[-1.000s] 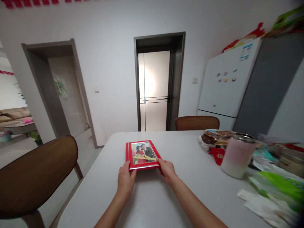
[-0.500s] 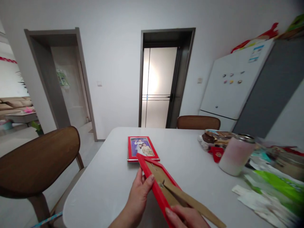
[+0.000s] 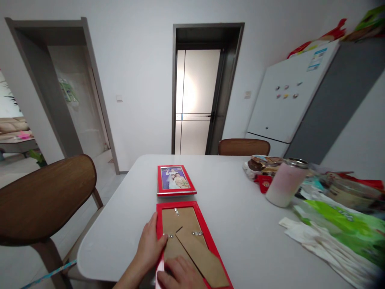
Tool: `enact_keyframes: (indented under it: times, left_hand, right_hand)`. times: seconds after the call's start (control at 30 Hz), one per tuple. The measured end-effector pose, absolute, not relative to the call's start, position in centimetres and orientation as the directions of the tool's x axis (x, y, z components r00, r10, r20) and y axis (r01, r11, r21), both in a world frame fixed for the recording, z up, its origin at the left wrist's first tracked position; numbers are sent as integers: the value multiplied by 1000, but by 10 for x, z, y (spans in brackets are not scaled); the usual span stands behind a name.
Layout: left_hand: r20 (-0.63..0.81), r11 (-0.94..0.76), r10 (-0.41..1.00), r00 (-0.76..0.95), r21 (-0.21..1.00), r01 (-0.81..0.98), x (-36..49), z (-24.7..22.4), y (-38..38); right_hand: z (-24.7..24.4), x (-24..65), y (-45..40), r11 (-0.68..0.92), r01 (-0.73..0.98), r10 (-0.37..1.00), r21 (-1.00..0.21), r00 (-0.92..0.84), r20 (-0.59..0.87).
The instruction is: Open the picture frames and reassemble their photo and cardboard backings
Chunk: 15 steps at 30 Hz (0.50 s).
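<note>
A red picture frame (image 3: 197, 208) is turned with its brown backing board up at the table's near side, below the other frame. Small metal clips sit on the backing, and its brown stand leg lies slanted across the lower right. My left hand (image 3: 150, 243) grips the frame's left edge, thumb on the backing. Low on the same side, my right hand (image 3: 182, 275) has its bent fingers at the frame's lower left edge, beside a pale pink strip I cannot make out. Just beyond, a second red photo frame (image 3: 191, 185) lies picture up, showing a group photo.
On the right of the white table (image 3: 240, 237) stand a pink and white bottle (image 3: 287, 182), packaged food (image 3: 261, 164), a green plastic package (image 3: 345, 218) and white gloves or cloth (image 3: 319, 245). Brown chairs stand at the left (image 3: 51, 196) and the far side (image 3: 244, 147).
The held frame has turned from a steep tilt to facing me with its back, and its stand leg now lies against the backing. My right hand has shifted left. The camera view moved slightly.
</note>
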<state>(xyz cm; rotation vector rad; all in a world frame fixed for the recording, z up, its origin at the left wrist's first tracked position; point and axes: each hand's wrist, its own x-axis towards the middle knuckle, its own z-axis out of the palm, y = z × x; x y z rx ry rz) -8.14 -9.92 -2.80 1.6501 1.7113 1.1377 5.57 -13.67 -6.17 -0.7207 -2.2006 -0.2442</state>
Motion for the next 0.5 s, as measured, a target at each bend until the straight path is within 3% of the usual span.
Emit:
enact_keyframes:
  times: [0.07,0.17,0.3,0.5]
  left_hand:
    - [203,-80,968,-145,803,590,-82,-32,-98]
    - [211,-73,967,-146,772,631,-82,-35,-95]
    - [206,-59,967,-148,749,660,-83,-35,-97]
    - [207,-80,975,-79,662,745,-84,-33,-96]
  right_hand:
    - [-37,74,-128,832,504,522,-231,-571,633]
    - [-4,110,-107,588,693,803,-418,-436,406]
    - [-5,135,-80,405,784,914,-470,-344,214]
    - [-19,122,-68,405,812,913,-421,-329,243]
